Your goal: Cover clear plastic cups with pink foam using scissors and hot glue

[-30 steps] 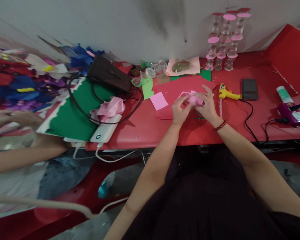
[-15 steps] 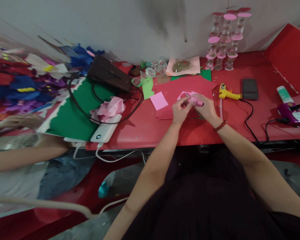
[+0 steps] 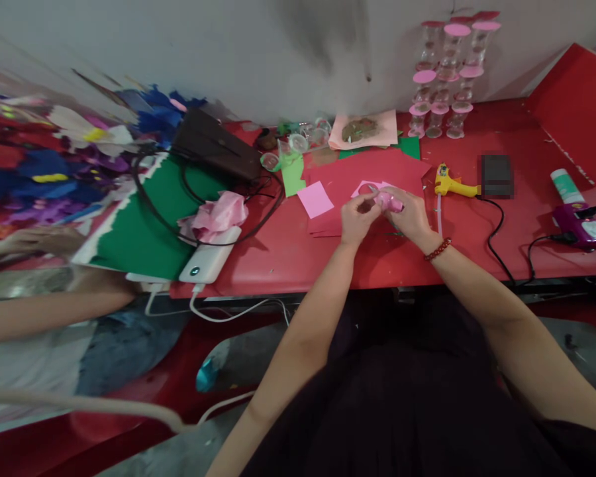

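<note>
Head view: a small shiny pink piece (image 3: pixel 391 202) is held between both hands, over the red sheets (image 3: pixel 340 173) on the table (image 3: pixel 278 268). Its left edge is pinched by the thumb and forefinger of the left hand (image 3: pixel 358 217); its right side is gripped by the curled fingers of the right hand (image 3: pixel 411 215), above whose wrist a beaded bracelet (image 3: pixel 438 250) is worn. A flat pink square (image 3: pixel 315 199) is seen left of the hands, and a yellow glue gun (image 3: pixel 447 185) to their right.
</note>
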`<state>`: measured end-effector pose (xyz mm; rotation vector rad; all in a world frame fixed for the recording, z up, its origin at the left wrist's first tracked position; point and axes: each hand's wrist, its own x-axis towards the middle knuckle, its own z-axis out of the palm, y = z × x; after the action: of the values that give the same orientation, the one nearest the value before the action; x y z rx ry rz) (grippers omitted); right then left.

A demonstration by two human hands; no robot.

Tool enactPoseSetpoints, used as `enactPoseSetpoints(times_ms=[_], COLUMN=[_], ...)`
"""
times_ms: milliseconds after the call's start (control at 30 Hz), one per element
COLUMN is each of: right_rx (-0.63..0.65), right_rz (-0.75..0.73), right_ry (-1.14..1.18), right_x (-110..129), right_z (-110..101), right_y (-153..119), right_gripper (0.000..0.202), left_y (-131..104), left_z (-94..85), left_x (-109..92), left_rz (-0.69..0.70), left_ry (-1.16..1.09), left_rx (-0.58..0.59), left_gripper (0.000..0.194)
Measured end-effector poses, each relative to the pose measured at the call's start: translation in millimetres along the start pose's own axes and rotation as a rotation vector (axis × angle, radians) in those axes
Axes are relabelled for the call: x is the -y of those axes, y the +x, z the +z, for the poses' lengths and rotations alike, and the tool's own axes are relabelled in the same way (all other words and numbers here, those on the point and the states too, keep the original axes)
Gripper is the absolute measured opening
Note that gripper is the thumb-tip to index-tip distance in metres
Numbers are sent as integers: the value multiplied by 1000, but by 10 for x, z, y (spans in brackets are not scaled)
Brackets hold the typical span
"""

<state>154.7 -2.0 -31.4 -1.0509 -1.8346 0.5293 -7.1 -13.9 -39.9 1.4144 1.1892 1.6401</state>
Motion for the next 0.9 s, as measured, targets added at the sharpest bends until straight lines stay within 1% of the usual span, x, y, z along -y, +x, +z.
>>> enactPoseSetpoints(times_ms=[100,233,500,700,800,900], right_rx=[-4,4,23,35,13,1], right_rz=[-10,-17,-26,-41,-28,-18], right_ry=[-2,8,8,2,-2,6], right_x=[-15,-19,-18,12,19,22], right_z=[9,18,8,-12,1,14], right_y=[-6,-10,1,-13,-14,-10], right_gripper=[41,42,43,46,43,42], left_y=[10,6,-17,-67,-64,-55], left_z=[6,12,14,28,8,-10], left_x=[32,46,16,-31,-15,-2], left_rz=[25,68,108,200,214,179], left_ry=[-7,63,200,415,407,311], left_rx=[12,13,19,-27,-34,-12], left_gripper=[23,15,15,12,11,15])
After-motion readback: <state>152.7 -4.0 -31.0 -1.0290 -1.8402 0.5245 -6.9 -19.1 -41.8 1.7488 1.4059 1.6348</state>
